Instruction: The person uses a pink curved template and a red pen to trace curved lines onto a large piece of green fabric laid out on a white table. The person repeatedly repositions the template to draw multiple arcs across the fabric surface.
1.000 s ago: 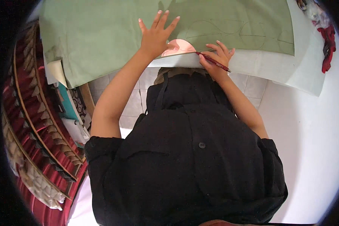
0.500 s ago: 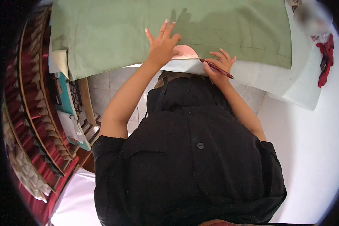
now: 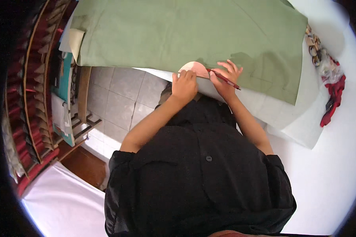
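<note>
A pink half-round piece (image 3: 194, 67), paper or card by its look, lies at the near edge of the green sheet (image 3: 158, 35). My left hand (image 3: 184, 86) is closed at the left part of its straight edge, fingertips bent over it and thumb beside them. In my right hand (image 3: 226, 82) a dark red pen (image 3: 225, 80) is pinched between thumb and index finger, the other fingers lifted. The pen's upper-left end reaches the right corner of the pink piece; the contact itself is too small to make out. Thin drawn lines run across the green sheet to the right.
White paper (image 3: 281, 114) sticks out beneath the green sheet at right. Beyond it lie a dark red cloth (image 3: 333, 98), a clear plastic bag (image 3: 330, 68) and several small items. At left stand a teal board (image 3: 65, 79) and dark red draped fabric (image 3: 39, 79). Grey floor tiles (image 3: 118, 89) show below.
My left hand has come down from its spread pose onto the pink piece's edge, its fingers now bent. My right hand still holds the pen. The whole view has turned and shifted.
</note>
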